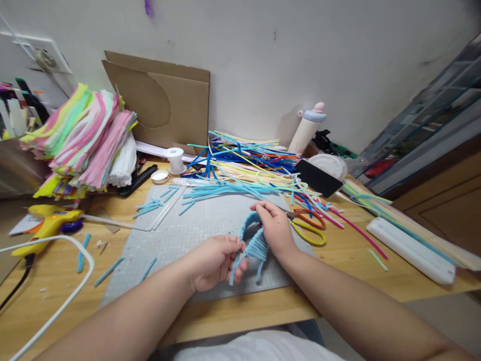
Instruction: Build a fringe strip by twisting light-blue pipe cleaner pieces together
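Observation:
Between my two hands is a light-blue pipe-cleaner piece [257, 245], bent into a curved, ribbed band with loose ends hanging down. My left hand [216, 260] pinches one edge of it with thumb and fingertips. My right hand [277, 228] grips its upper right side, fingers curled over the top and hiding part of it. Both hands are above the grey cutting mat [165, 250]. Scissors with orange and yellow handles [311, 228] lie just right of my right hand. Behind my hands, long light-blue pipe cleaners [225, 190] are spread across the mat.
A yellow glue gun [48, 225] and white cable [88, 255] occupy the left. Pipe-cleaner bundles [90, 140] stand behind them, near folded cardboard [180, 105]. Toward the back right are a bottle [306, 130] and black phone [318, 179]. A white power strip [409, 250] lies right.

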Available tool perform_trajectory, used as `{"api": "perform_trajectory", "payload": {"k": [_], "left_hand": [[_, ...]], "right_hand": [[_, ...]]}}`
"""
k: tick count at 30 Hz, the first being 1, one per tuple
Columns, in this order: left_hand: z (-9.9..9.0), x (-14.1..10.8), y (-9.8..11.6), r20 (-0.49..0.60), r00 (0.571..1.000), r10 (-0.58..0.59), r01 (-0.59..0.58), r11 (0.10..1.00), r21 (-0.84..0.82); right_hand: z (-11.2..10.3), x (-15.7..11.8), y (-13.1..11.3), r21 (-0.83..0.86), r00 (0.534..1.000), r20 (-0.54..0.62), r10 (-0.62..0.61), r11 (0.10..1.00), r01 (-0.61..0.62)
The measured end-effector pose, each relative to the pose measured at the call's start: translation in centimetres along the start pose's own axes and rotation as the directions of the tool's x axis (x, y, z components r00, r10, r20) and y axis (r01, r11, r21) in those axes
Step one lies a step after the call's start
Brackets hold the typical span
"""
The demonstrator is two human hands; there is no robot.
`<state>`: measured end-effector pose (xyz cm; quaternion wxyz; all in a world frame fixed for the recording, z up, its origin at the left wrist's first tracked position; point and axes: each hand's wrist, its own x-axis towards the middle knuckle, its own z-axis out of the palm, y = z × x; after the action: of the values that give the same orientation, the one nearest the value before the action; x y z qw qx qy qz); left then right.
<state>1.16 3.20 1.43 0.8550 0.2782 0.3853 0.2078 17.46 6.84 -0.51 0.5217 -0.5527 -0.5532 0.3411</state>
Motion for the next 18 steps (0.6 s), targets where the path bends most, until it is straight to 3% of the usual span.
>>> {"api": "perform_trajectory", "payload": {"k": [4, 7, 10, 12, 15, 16, 18], "left_hand": [[0.0, -0.1, 0.4, -0.066, 0.997, 0.038, -0.040, 0.999, -0.034], [-0.1, 0.0, 0.5, -0.132, 0.975, 0.178, -0.164, 0.980, 0.108], [-0.5, 0.3, 0.4, -0.132, 0.947, 0.293, -0.237, 0.914, 0.329], [-1.0, 0.5, 0.3, -0.118, 0.896, 0.429, -0.292, 0.767, 0.571], [-1.5, 0.5, 0.4, -0.042, 0.784, 0.619, -0.272, 0.403, 0.874], [-1.5, 0.4, 0.4, -0.021, 0.770, 0.638, -0.241, 0.322, 0.915], [-1.6, 0.3, 0.5, -0.013, 0.771, 0.637, -0.186, 0.245, 0.951]], "right_hand": [[-0.2, -0.1, 0.0, 0.005, 1.000, 0.011, 0.006, 1.000, -0.006], [-0.4, 0.0, -0.1, 0.025, 1.000, 0.007, 0.017, 1.000, -0.017], [-0.5, 0.1, 0.0, 0.038, 1.000, 0.013, 0.021, 0.999, -0.021], [-0.6, 0.3, 0.1, 0.044, 0.999, 0.028, 0.015, 0.999, -0.016], [-0.6, 0.4, 0.4, 0.043, 0.999, 0.040, -0.006, 0.999, 0.004], [-0.6, 0.4, 0.4, 0.041, 0.999, 0.041, -0.013, 0.999, 0.011], [-0.6, 0.4, 0.4, 0.038, 0.999, 0.045, -0.027, 0.999, 0.026]]}}
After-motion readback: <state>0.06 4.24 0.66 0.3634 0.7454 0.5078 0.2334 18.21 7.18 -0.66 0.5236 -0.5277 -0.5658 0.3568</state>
